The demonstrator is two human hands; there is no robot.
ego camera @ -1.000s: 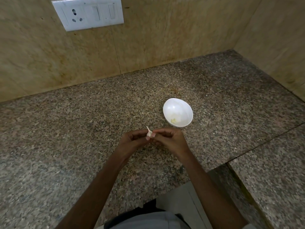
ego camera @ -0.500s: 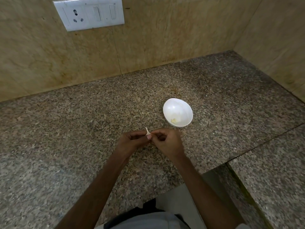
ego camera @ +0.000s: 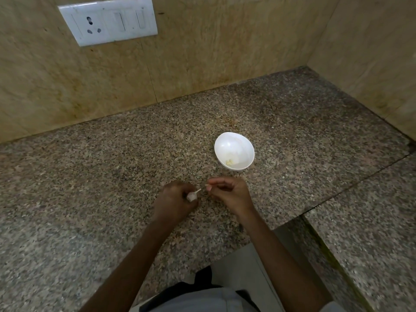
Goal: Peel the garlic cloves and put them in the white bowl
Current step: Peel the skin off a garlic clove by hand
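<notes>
Granite counter [ego camera: 94,176]: speckled brown-grey slab, bearing the white bowl; second slab joined beyond a seam to the bowl's right.
Tiled wall [ego camera: 202,52]: beige, streaked, rising well behind the bowl.
Switch plate [ego camera: 108,20]: white, with socket and rocker switches, high on the wall, far up and left of the bowl.
White bowl [ego camera: 234,151]: upright on the counter, just beyond the hands; small pale yellowish bits at the near bottom, too small to identify.
Right hand [ego camera: 231,194]: near side of the bowl, slightly left of its centre; thumb and forefinger pinched on a thin strip of peel [ego camera: 206,185], other fingers curled.
Left hand [ego camera: 174,199]: further left of the bowl than the right hand, apart from it by a small gap; fingers curled tight around the garlic clove.
Garlic clove [ego camera: 191,196]: pale, papery, pointed tip sticking out toward the right hand, near side and left of the bowl, above the counter.
</notes>
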